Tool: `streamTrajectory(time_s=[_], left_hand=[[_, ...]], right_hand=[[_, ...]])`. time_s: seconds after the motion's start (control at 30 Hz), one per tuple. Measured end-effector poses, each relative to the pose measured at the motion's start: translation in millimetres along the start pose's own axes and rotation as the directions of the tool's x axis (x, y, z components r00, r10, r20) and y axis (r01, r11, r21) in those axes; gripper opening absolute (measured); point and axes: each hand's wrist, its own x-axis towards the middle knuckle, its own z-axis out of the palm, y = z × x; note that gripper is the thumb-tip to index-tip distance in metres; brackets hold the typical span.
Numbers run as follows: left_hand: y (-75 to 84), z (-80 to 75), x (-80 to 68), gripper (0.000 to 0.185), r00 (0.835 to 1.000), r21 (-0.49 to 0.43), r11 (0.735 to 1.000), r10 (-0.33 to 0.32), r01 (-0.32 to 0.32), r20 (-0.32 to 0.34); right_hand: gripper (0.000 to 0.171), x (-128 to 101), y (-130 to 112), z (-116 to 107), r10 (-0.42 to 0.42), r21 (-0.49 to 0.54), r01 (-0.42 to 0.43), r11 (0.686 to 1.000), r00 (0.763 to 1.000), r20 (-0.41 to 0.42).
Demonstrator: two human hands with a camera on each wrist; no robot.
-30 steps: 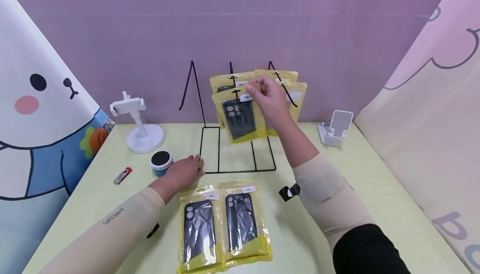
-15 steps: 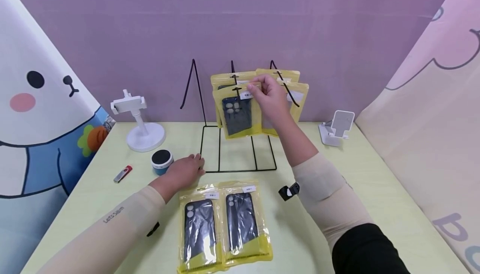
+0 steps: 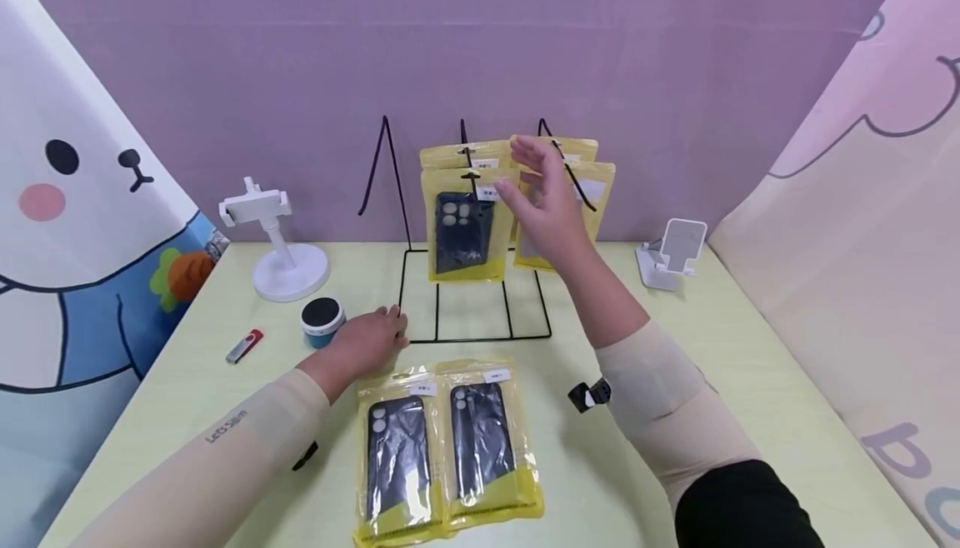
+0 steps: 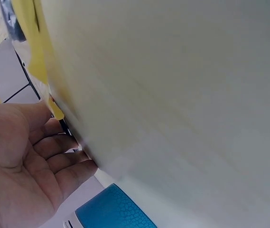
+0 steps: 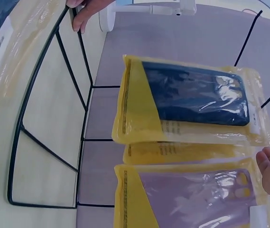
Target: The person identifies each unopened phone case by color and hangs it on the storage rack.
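My left hand (image 3: 367, 341) holds the front left corner of a black wire display rack (image 3: 480, 339), its thumb and fingers about the base wire in the left wrist view. My right hand (image 3: 551, 206), fingers extended, is beside the top of a yellow-edged clear bag (image 3: 439, 268) with a dark phone case (image 3: 463, 236), hung on the middle hook. Behind that bag another yellow bag (image 3: 450, 155) hangs on the same hook. On the right hook hang more bags, the front one with a purple phone case (image 5: 191, 187) in the right wrist view. The left hook (image 3: 367, 190) is bare.
Two bagged dark phone cases (image 3: 399, 456) lie side by side on the table before the rack. A blue-and-white round container (image 3: 322, 323), a red-and-silver USB stick (image 3: 244, 346) and a white phone stand (image 3: 291, 275) are at left. Another white stand (image 3: 671, 255) is at right.
My right hand has let go of the front bag on the middle hook and opened, moving slightly right. The bag now hangs straighter. My left hand has stayed on the rack.
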Motion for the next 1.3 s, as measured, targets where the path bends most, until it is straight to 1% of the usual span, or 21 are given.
streamTrajectory(time_s=[0.07,0.17,0.27,0.37,0.47,0.6,0.7,0.73,0.8,0.87,0.93,1.03,1.13,1.2,1.27,1.3], left_hand=[[-0.8,0.8,-0.1,0.049,1.000,-0.004,1.000,0.000,0.000,-0.004],[-1.8,2.6,0.4,0.049,1.000,-0.012,1.000,-0.003,0.003,-0.004],[-1.6,2.9,0.3,0.050,1.000,-0.020,1.000,-0.008,0.008,0.000],[-0.9,2.7,0.2,0.051,1.000,-0.028,1.000,-0.014,0.014,0.004],[-0.2,2.3,0.2,0.050,1.000,-0.022,1.000,-0.008,0.009,0.003],[0.7,0.7,0.0,0.049,1.000,-0.012,1.000,-0.006,0.006,0.005],[0.8,0.1,-0.5,0.049,1.000,-0.014,1.000,-0.011,0.011,0.004],[0.8,0.2,-0.5,0.049,1.000,-0.016,1.000,-0.013,0.013,0.003],[0.8,0.5,-1.0,0.049,1.000,-0.015,1.000,-0.011,0.011,0.000],[0.9,1.1,-0.7,0.049,1.000,-0.015,1.000,-0.008,0.008,-0.003],[0.5,2.0,-0.5,0.050,1.000,-0.017,1.000,-0.009,0.009,-0.003],[-0.1,2.1,-1.1,0.050,1.000,-0.019,1.000,-0.008,0.008,-0.004],[-0.3,1.4,-1.6,0.051,1.000,-0.037,0.999,-0.011,0.011,0.002],[-0.2,0.5,-1.4,0.051,1.000,-0.046,0.999,-0.009,0.009,0.008],[-0.9,-0.7,-1.4,0.052,1.000,-0.065,0.998,-0.013,0.014,0.018],[-1.5,-1.2,-1.5,0.052,1.000,-0.071,0.997,-0.015,0.017,0.022]], right_hand=[[0.055,-3.7,-1.5,-1.2,-0.024,-0.019,0.025,1.000,1.000,0.005],[0.058,-11.3,-3.1,-3.5,-0.024,-0.052,0.025,0.998,0.999,0.026],[0.067,-19.2,10.3,-6.7,-0.005,-0.108,0.011,0.994,0.998,0.060],[0.075,-29.5,26.4,-11.3,0.003,-0.173,0.015,0.985,0.995,0.100],[0.078,-43.0,35.0,-16.0,0.010,-0.221,0.021,0.975,0.990,0.141],[0.075,-62.3,44.3,-23.0,0.081,-0.250,-0.030,0.968,0.977,0.198],[0.068,-77.2,53.4,-29.5,0.164,-0.281,-0.091,0.955,0.955,0.247],[0.066,-82.1,56.8,-31.7,0.192,-0.301,-0.106,0.948,0.944,0.270],[0.063,-92.0,64.9,-35.7,0.244,-0.345,-0.126,0.930,0.913,0.326],[0.062,-101.2,75.0,-39.0,0.296,-0.413,-0.122,0.902,0.873,0.388],[0.064,-109.4,86.0,-41.3,0.349,-0.484,-0.108,0.868,0.826,0.442],[0.072,-120.2,103.4,-43.1,0.427,-0.579,-0.078,0.812,0.756,0.497],[0.081,-128.0,117.2,-43.6,0.504,-0.640,-0.067,0.765,0.681,0.531],[0.085,-131.4,124.9,-43.4,0.533,-0.672,-0.031,0.739,0.636,0.557],[0.087,-132.4,130.0,-41.9,0.553,-0.693,-0.003,0.721,0.606,0.572],[0.088,-132.4,132.5,-41.0,0.555,-0.702,0.018,0.712,0.599,0.578]])
